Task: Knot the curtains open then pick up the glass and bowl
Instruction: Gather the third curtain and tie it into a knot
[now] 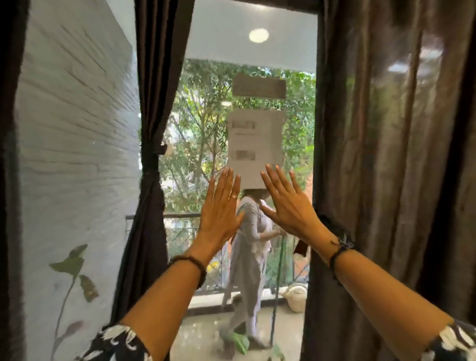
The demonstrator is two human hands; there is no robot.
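Note:
Two dark brown curtains frame a glass door. The left curtain [152,122] is gathered and tied at mid height against the door's left edge. The right curtain [396,160] hangs loose and wide, covering the right side. My left hand [220,207] and my right hand [287,201] are both raised in front of the glass with fingers straight and spread, holding nothing. The right hand is just left of the right curtain's edge. No glass or bowl is in view.
A white painted brick wall [74,146] stands at the left. Papers [256,143] are stuck on the glass. Beyond the pane a person [250,251] stands on a balcony with a railing [185,232], plants and trees.

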